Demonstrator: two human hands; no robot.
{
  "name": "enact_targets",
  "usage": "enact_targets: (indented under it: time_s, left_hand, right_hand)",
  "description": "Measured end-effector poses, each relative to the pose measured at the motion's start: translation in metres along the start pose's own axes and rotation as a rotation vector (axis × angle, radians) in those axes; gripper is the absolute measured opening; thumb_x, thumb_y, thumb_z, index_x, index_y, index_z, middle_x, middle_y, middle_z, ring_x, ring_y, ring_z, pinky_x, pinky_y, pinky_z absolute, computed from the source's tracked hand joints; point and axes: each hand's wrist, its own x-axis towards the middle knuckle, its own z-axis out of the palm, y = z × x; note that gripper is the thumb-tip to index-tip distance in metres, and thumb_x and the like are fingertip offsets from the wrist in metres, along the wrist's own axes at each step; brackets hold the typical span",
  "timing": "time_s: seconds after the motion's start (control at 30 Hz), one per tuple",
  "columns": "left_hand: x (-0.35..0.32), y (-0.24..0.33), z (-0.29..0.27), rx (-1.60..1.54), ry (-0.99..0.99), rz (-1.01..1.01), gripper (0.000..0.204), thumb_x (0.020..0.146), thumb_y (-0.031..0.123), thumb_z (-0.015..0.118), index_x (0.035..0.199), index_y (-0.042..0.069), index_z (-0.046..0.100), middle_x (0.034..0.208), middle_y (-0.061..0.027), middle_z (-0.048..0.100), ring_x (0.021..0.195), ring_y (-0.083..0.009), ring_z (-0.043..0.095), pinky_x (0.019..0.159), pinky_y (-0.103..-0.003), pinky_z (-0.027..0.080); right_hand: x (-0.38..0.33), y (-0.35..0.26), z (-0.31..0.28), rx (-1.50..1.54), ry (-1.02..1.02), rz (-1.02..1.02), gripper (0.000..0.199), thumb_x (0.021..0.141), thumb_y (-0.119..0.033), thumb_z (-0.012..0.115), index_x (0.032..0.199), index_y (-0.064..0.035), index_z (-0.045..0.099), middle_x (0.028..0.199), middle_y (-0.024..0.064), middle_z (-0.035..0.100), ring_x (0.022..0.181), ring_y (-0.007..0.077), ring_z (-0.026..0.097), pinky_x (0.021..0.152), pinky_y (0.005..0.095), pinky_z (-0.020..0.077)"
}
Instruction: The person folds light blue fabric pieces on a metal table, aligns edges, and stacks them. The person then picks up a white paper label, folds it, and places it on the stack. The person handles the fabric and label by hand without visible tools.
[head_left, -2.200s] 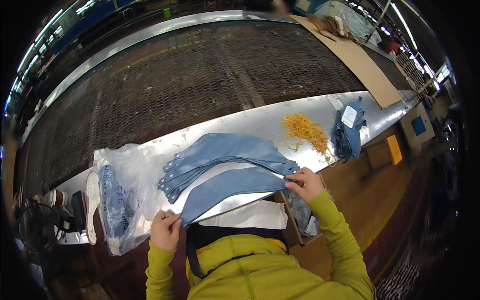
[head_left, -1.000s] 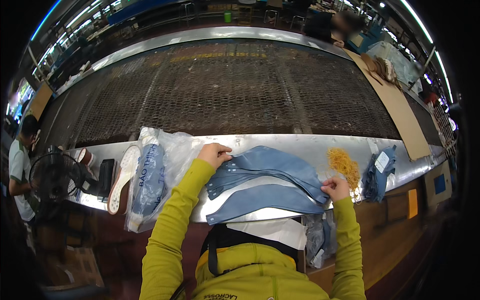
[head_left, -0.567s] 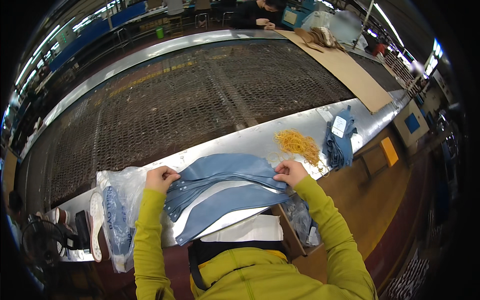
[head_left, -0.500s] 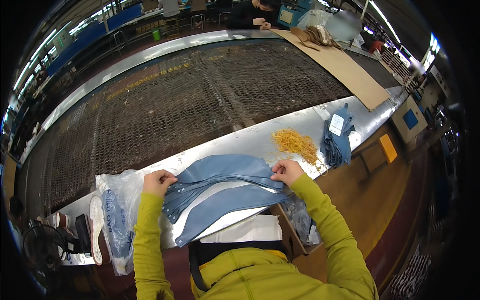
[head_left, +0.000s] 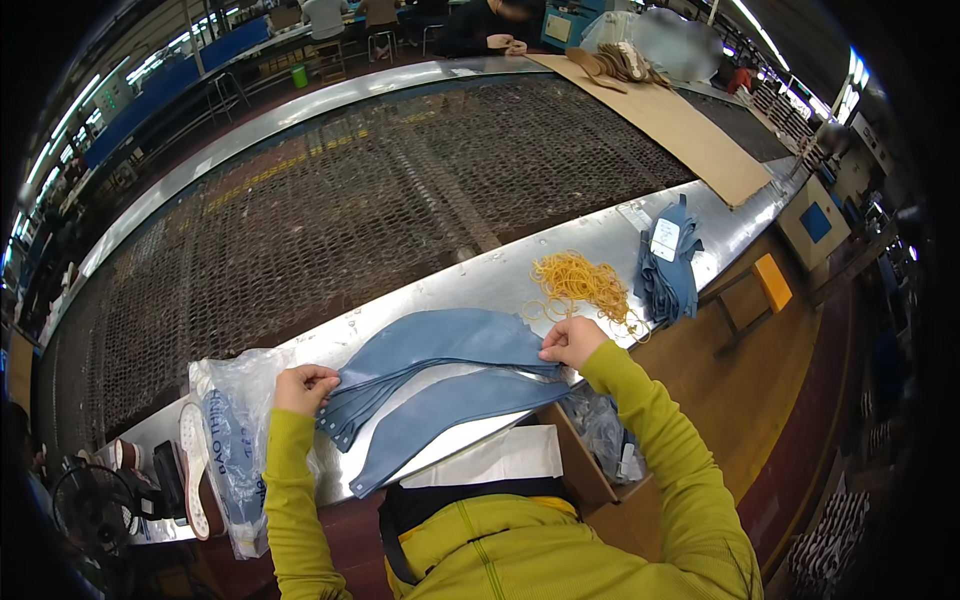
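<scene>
A fanned stack of curved blue leather pieces lies on the metal table edge in front of me. My left hand pinches the stack's left end between thumb and fingers. At the opposite end, my right hand pinches the right tip of the stack. One separate curved blue piece lies nearer my body, apart from both hands. Beyond my right hand sits a tangled heap of yellow rubber bands. Further right rests a bundle of blue strips with a white label on it.
Left of the stack are a clear plastic bag, a shoe sole and a small fan. A mesh conveyor stretches beyond the metal edge. A cardboard sheet lies far right; a co-worker sits across. An open box stands below.
My left hand has shifted slightly left and down at the stack's left end. The top piece looks flatter and smoother. My right hand keeps its pinch on the right tip.
</scene>
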Motion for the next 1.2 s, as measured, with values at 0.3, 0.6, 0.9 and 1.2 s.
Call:
enact_targets:
  time_s: [0.3,0.6,0.9,1.2]
  left_hand:
    - [-0.015,-0.013,0.005,-0.018,0.040,0.068,0.016,0.073,0.002,0.073,0.088,-0.001,0.070,0.075,-0.0060,0.065,0.060,-0.0093,0.056,0.057,-0.023,0.047]
    - [-0.024,-0.020,0.021,0.083,0.250,0.279,0.034,0.062,-0.006,0.078,0.093,0.001,0.065,0.088,-0.0047,0.058,0.064,-0.0087,0.056,0.059,-0.021,0.046]
    - [-0.024,-0.015,0.026,0.246,0.213,0.292,0.023,0.064,0.006,0.080,0.083,0.001,0.068,0.079,-0.0066,0.057,0.062,-0.0138,0.054,0.059,-0.026,0.046]
    - [-0.062,0.022,0.003,-0.187,0.061,0.055,0.013,0.075,0.007,0.073,0.082,-0.003,0.068,0.071,-0.0055,0.065,0.063,-0.0089,0.057,0.060,-0.023,0.046]
  right_hand:
    - [-0.016,0.003,0.010,-0.077,0.047,0.076,0.020,0.071,-0.019,0.078,0.081,-0.0040,0.068,0.073,0.0085,0.067,0.067,0.0196,0.064,0.064,0.0309,0.0500]
    - [-0.015,0.023,0.009,0.040,0.075,-0.013,0.018,0.072,-0.007,0.075,0.086,0.0012,0.068,0.067,0.0047,0.063,0.062,0.0101,0.057,0.059,0.0245,0.0470]
    - [-0.014,0.035,0.009,0.161,0.100,-0.038,0.016,0.073,-0.005,0.075,0.086,0.0021,0.068,0.068,0.0019,0.062,0.062,0.0074,0.054,0.058,0.0225,0.0455]
    - [-0.022,0.009,-0.006,0.371,0.023,-0.033,0.015,0.077,-0.006,0.072,0.089,0.0038,0.068,0.078,0.0068,0.068,0.068,0.0103,0.060,0.066,0.0236,0.0485]
